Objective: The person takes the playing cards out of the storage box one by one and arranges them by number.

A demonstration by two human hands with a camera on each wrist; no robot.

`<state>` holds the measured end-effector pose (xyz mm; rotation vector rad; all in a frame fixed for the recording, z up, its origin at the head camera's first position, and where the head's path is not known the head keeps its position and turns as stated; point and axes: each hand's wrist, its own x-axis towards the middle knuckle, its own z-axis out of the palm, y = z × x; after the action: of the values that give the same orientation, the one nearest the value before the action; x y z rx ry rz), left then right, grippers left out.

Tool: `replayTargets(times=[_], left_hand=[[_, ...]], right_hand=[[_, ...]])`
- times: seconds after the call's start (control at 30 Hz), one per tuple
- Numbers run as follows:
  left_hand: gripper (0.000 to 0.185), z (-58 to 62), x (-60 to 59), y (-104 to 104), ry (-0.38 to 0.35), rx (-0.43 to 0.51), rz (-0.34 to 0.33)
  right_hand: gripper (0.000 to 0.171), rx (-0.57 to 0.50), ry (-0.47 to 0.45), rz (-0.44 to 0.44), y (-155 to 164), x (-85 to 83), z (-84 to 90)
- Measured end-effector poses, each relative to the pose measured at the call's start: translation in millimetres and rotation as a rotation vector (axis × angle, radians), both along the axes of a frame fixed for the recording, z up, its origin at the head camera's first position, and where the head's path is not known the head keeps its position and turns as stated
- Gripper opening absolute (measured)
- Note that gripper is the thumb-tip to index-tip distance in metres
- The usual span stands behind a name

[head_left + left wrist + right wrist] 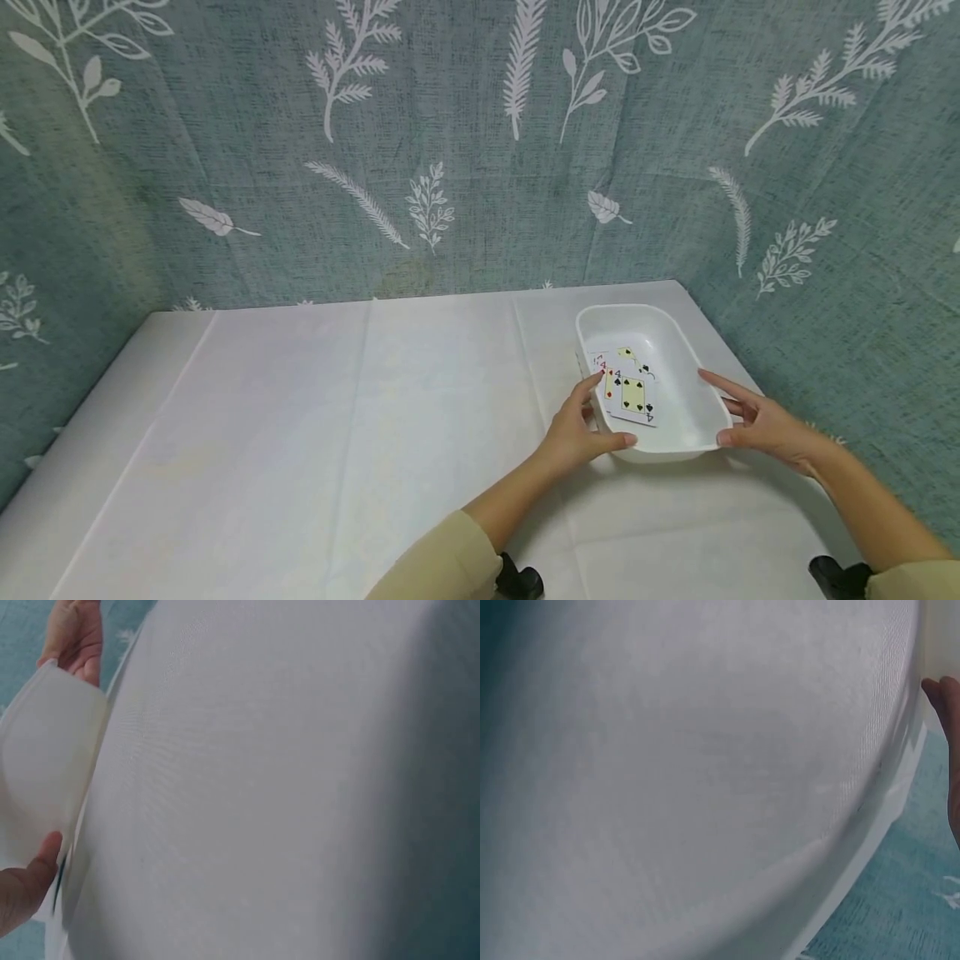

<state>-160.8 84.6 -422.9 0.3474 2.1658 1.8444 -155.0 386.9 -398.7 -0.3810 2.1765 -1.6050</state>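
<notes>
Tray: the white plastic tray (678,333) sits at the table's (337,433) far right, between both hands.
Cards: playing cards (628,390) lie inside it.
Left hand: the left hand (573,433) grasps the near-left rim.
Right hand: the right hand (761,423) grasps the near-right rim.

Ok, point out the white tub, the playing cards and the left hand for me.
white tub (678,337): head view, bare inner wall at the far end.
playing cards (633,396): head view, face of the top card.
left hand (573,429): head view, back of the hand.
</notes>
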Motion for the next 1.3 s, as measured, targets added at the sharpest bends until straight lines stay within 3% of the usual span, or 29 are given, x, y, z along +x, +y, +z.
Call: replayTargets(times=[0.57,1.0,1.3], left_hand=[[0.092,-0.6,-1.6,-18,-0.001,0.012,-0.023],[0.091,0.4,-3.0,-37,-0.016,-0.013,-0.016],[0.091,1.3,-2.5,-51,-0.023,-0.013,-0.030]], right_hand=[[0.088,-0.058,-0.029,-0.025,-18,-0.6,1.5],[0.088,0.024,-0.050,-0.073,-39,-2.0,1.1],[0.090,0.009,-0.057,-0.081,-53,-2.4,0.1]])
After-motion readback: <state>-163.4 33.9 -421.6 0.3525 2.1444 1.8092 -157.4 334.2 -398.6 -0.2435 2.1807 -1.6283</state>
